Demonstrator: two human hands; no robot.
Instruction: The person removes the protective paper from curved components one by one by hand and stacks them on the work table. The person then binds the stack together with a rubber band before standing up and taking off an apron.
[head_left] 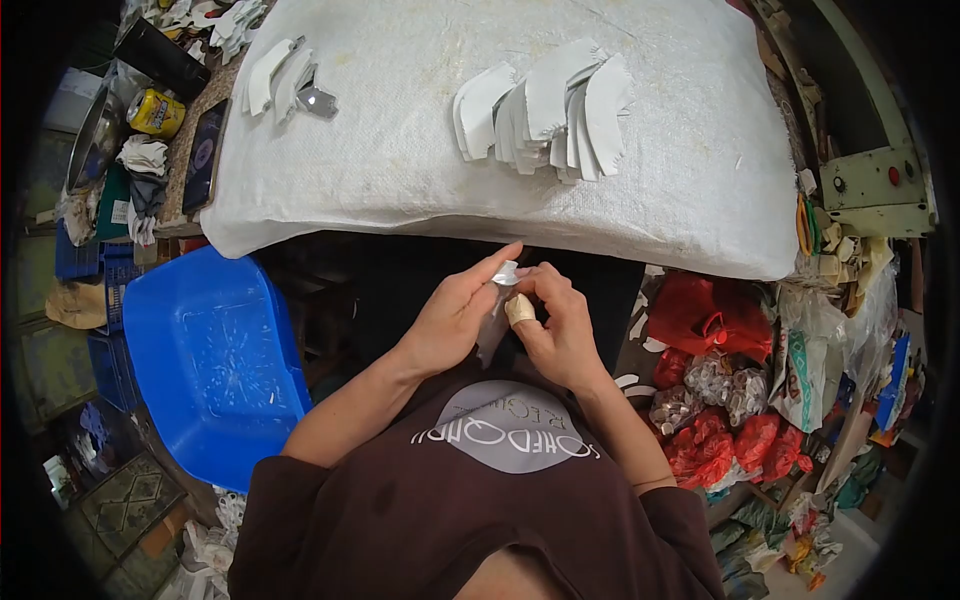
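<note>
My left hand [446, 318] and my right hand [562, 330] meet in front of my chest, just below the table's front edge. Between their fingers is a small thin white-grey piece [506, 273], with a greyish strip hanging below. Its material is hard to make out, and the fingers cover most of it. A beige finger cot [519, 309] covers my right thumb. On the white woven sheet [390, 170] beyond lie overlapping stacks of curved white cut pieces [545, 105]. Farther left sits a smaller group of similar pieces [268, 78], beside a dark shiny grey piece [318, 102].
To my left stands a blue plastic tub [215, 370]. A phone [205, 155], a yellow can [156, 112] and a black cylinder [162, 58] sit along the left ledge. Red plastic bags [710, 320] fill the right side, near a green machine frame [875, 185].
</note>
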